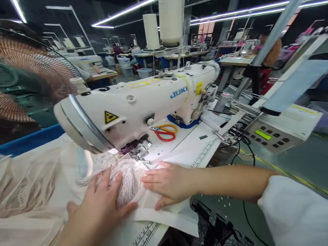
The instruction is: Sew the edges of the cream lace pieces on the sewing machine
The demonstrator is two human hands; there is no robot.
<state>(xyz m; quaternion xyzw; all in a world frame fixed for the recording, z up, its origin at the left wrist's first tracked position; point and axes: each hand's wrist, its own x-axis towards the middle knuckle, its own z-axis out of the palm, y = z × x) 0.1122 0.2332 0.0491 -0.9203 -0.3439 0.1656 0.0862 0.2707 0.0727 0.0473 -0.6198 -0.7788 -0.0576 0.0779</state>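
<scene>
Above the right forearm (pixel 230 181), a loose, plain white sleeve (pixel 294 208) is worn, while the right hand (pixel 170 182) and left hand (pixel 99 200) are left bare.

Wht tabletop (pixel 185 143) gives a hand room R of the scissors (pixel 159 130), btwn them & the ruler marks (pixel 203 153), but the R hand (pixel 170 182) & its forearm block the near side. Mach. arm (pixel 143 102) bars the way overhead, w/ the presser foot (pixel 139 153) a tight spot just ahead of the fingers & bunched lace (pixel 129 184) filling the gap btwn R & L hand (pixel 99 196). Metal guide (pixel 247 112), cables (pixel 246 140) & ctrl box (pixel 276 135) crowd far R, fan (pixel 28 90) far L.
</scene>
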